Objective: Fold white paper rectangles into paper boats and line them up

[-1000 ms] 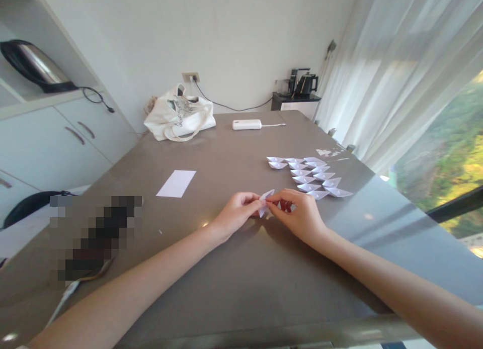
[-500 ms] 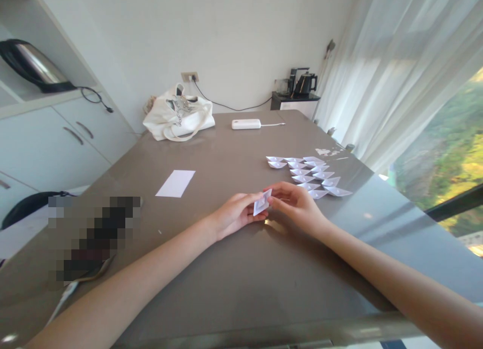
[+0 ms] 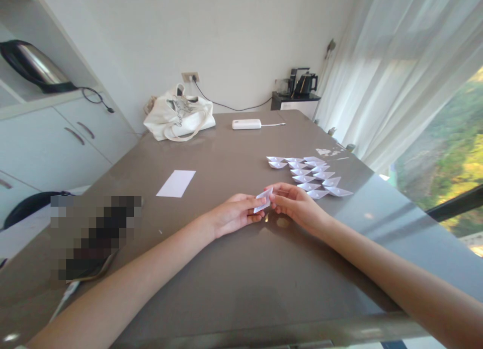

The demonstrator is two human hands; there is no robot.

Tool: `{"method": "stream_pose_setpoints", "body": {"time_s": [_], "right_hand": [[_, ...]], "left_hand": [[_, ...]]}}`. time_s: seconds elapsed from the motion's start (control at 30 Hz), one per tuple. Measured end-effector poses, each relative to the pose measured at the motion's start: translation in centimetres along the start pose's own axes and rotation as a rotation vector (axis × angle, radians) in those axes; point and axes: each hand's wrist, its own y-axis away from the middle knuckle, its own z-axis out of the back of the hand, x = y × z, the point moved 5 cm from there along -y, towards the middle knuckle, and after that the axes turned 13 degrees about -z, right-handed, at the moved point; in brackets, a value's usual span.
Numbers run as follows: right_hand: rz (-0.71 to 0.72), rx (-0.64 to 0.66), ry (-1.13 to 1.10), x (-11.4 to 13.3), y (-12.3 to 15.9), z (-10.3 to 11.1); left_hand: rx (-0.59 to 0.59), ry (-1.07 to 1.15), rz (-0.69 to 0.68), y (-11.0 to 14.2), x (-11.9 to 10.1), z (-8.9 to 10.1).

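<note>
The left hand pinches the folded paper at 9 o'clock, the right hand at 3 o'clock; presumed light, crushable: grip edges gently.

Indoor room, table, cabinets, curtained window

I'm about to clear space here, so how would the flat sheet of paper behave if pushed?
The white sheet looks thin and light, so it would probably slide easily. Lying flat on the smooth, shiny table, it seems unlikely to tip, though an edge might buckle.
</note>
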Motion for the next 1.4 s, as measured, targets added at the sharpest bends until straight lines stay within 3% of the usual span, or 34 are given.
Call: {"method": "stream_pose_setpoints", "body": {"time_s": [0.43, 0.8, 0.87, 1.0, 1.1, 1.2, 1.4], "right_hand": [[0.037, -0.037, 0.161, 1.2, 0.7, -0.9], [0.084, -0.046, 0.229, 1.0, 0.6, -0.9], [0.174, -0.138, 0.308, 1.4, 0.8, -0.5], [0.511, -0.449, 0.695, 3.4, 2.5, -0.2], [0.663, -0.590, 0.862, 4.4, 3.8, -0.5], [0.717, -0.605, 0.937, 4.6, 4.2, -0.8], [0.686, -0.576, 1.012, 4.0, 3.7, -0.9]], "left_hand": [[0.061, -0.096, -0.039, 0.2, -0.2, -0.7], [0.051, 0.021, 0.023, 0.2, 0.2, -0.2], [0.033, 0.016, 0.019, 0.2, 0.2, -0.2], [-0.038, 0.004, -0.005, 0.1, 0.2, 0.0], [-0.101, 0.031, -0.023, 0.1, 0.2, 0.2], [-0.144, 0.049, -0.041, 0.0, 0.2, 0.3], [-0.166, 0.057, -0.105, -0.1, -0.1, 0.3]]}}
